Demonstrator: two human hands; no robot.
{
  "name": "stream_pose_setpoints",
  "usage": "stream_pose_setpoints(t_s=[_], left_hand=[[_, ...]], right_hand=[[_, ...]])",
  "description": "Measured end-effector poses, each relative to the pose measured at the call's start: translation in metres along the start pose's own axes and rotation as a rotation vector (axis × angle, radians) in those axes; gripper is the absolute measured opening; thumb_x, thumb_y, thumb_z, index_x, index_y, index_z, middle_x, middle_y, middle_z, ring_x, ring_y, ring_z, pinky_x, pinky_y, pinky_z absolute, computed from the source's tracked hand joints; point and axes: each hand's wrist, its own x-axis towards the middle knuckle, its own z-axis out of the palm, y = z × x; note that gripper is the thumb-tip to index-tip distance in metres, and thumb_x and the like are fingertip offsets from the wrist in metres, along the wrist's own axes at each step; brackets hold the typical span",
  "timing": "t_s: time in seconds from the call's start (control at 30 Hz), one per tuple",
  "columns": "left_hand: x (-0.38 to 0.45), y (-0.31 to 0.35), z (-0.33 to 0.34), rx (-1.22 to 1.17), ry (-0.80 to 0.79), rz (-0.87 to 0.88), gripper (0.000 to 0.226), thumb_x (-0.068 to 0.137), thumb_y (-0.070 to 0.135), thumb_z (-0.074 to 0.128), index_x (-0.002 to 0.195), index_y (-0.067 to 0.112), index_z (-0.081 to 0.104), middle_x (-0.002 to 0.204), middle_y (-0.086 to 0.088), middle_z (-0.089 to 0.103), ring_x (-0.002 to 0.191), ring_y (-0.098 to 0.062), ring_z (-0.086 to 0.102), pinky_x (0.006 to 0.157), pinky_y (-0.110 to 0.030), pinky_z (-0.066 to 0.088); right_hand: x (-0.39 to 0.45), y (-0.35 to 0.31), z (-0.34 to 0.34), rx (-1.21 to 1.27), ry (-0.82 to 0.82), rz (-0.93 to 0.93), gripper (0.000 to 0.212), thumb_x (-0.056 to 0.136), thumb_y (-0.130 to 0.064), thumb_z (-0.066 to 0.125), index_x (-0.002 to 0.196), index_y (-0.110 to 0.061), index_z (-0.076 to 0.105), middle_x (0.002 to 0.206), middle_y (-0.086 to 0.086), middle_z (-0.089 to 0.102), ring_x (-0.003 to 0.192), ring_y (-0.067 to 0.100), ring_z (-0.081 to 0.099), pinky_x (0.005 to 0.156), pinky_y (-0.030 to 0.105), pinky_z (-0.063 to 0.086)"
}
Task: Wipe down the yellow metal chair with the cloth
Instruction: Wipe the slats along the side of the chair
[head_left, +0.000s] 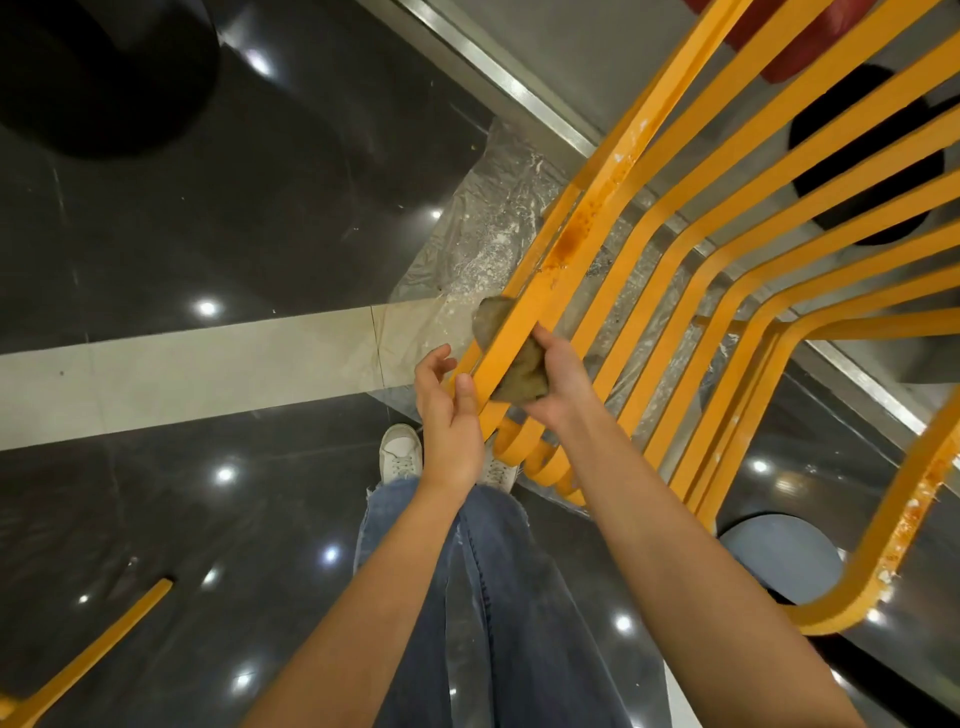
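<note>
My right hand (558, 376) fingers pinch the cloth (522, 374) wrapped under the outer slat of the yellow chair (587, 228), my left hand (447, 402) loosely spread and thumb-braced beside it, the stained slat running up and away to my right.

This looks like a commercial interior, a lobby or shop floor rather than a home. The floor (218, 218) is polished dark stone tile, glossy enough to mirror rows of ceiling spotlights, with a pale stone band (208, 364) crossing it. A brushed metal strip (519, 88) runs along a grey wall base. A dusty plastic sheet (483, 228) lies on the tiles under a yellow chair (675, 218).
</note>
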Motion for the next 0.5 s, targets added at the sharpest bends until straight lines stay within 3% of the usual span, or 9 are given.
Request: stream_pose_setpoints(t_s=[0.1, 0.23, 0.37, 0.5], left_hand=[[-0.001, 0.003, 0.001, 0.012, 0.003, 0.010, 0.039, 0.094, 0.037, 0.037, 0.132, 0.028, 0.035, 0.133, -0.005, 0.043, 0.128, -0.022, 0.044, 0.109, -0.048, 0.039], [0.000, 0.002, 0.002, 0.013, 0.013, -0.002, 0.037, 0.094, 0.038, 0.035, 0.131, 0.031, 0.036, 0.135, -0.006, 0.043, 0.129, -0.020, 0.044, 0.110, -0.048, 0.038], [0.000, -0.003, 0.001, 0.025, 0.003, 0.004, 0.034, 0.101, 0.029, 0.036, 0.135, 0.026, 0.036, 0.137, -0.004, 0.041, 0.131, -0.017, 0.040, 0.112, -0.048, 0.036], [0.001, -0.005, 0.005, 0.018, 0.032, -0.006, 0.038, 0.098, 0.036, 0.034, 0.134, 0.026, 0.037, 0.136, -0.004, 0.041, 0.130, -0.018, 0.042, 0.111, -0.047, 0.038]], right_hand=[[0.003, -0.007, 0.008, 0.122, 0.009, -0.037, 0.042, 0.105, -0.038, 0.040, 0.089, -0.008, 0.066, 0.082, 0.010, 0.065, 0.074, 0.024, 0.061, 0.074, 0.038, 0.053], [-0.005, 0.020, 0.004, -0.048, 0.004, 0.052, 0.043, 0.106, -0.036, 0.037, 0.092, -0.008, 0.067, 0.086, 0.012, 0.068, 0.077, 0.026, 0.065, 0.077, 0.039, 0.053], [0.005, -0.010, 0.014, 0.085, 0.026, -0.066, 0.044, 0.107, -0.032, 0.037, 0.088, -0.005, 0.066, 0.074, 0.011, 0.067, 0.068, 0.023, 0.063, 0.071, 0.036, 0.054], [-0.002, 0.017, 0.007, -0.020, -0.027, 0.023, 0.049, 0.106, -0.034, 0.033, 0.091, -0.003, 0.067, 0.075, 0.014, 0.068, 0.067, 0.025, 0.065, 0.072, 0.037, 0.053]])
